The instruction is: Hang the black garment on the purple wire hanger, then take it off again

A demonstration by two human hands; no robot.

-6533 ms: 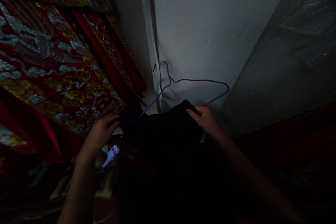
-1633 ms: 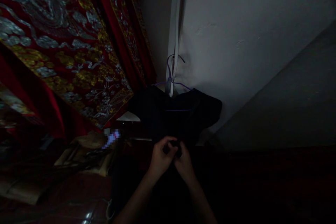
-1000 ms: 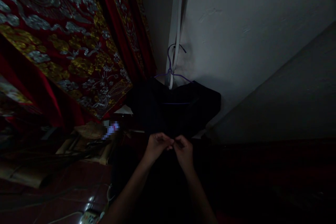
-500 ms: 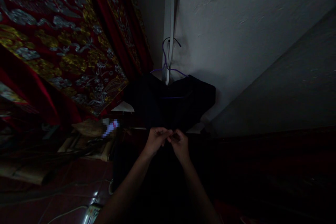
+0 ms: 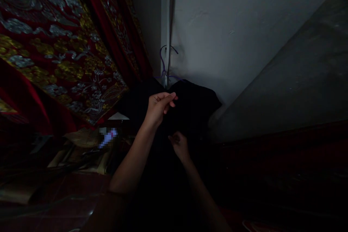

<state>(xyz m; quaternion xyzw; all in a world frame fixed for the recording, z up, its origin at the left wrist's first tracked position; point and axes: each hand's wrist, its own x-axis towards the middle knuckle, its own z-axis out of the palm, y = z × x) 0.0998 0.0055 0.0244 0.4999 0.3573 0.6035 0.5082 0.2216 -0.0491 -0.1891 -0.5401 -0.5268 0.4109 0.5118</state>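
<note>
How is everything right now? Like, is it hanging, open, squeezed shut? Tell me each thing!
Purple hanger: hook up, beside the pale upright strip.
Dark garment: hanging on the hanger; too dark to tell whether it is fastened.
Left hand: fingers pinched together, at the garment's upper part.
Right hand: fingers curled, lower down; whether they grip cloth is unclear.
Red embroidered cloth: hanging, spread out.

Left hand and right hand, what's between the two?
In the head view, only the dark garment shows between the left hand and right hand, too dark for detail.
</note>
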